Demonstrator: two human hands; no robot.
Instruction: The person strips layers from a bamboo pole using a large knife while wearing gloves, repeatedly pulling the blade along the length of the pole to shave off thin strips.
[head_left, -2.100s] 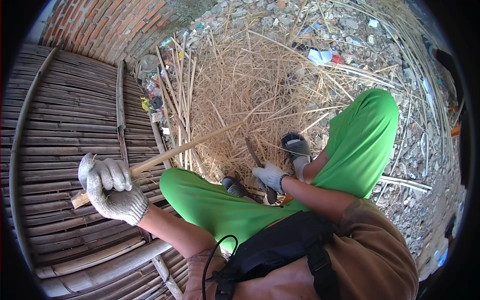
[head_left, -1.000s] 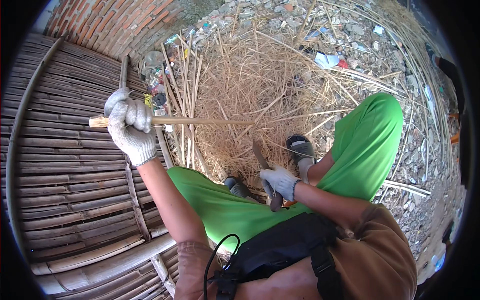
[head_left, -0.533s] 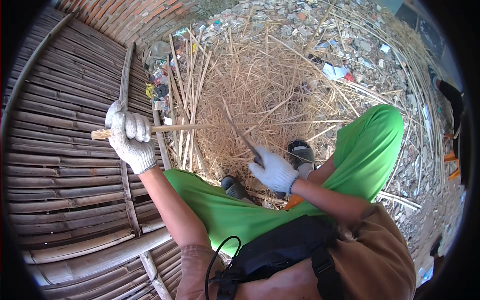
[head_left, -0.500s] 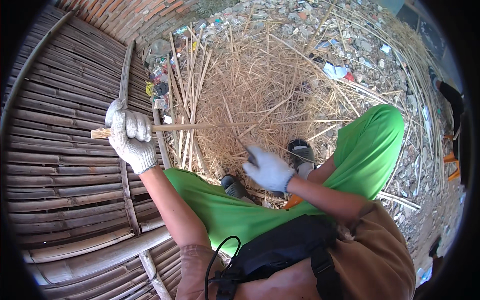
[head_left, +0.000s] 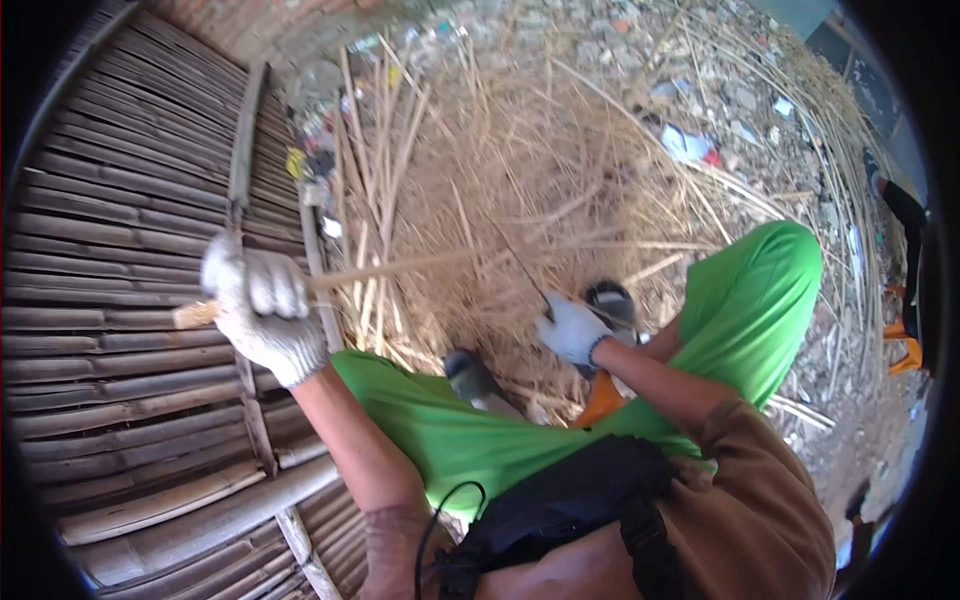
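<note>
My gloved left hand [head_left: 262,305] is closed around a pale bamboo strip [head_left: 400,266], whose thick cut end pokes out on the hand's left side. The strip runs to the right over the shavings, its far part blurred. In my gloved right hand [head_left: 574,332] is a knife [head_left: 527,268] with a thin dark blade, pointing up and to the left. The blade's tip lies close to the strip's far part; whether they touch is unclear. The glove hides the knife's handle.
A heap of bamboo shavings [head_left: 560,170] covers the ground before my feet. Split bamboo strips [head_left: 375,190] lie left of it, beside a bamboo slat panel [head_left: 120,290]. Rubble and litter [head_left: 740,100] spread behind. An orange stool [head_left: 905,350] and a person's dark-clothed leg [head_left: 908,220] show at far right.
My right hand has moved right and slightly down with the knife, its blade now showing longer. My left hand has dropped slightly, and the bamboo strip now slopes up toward the right.
</note>
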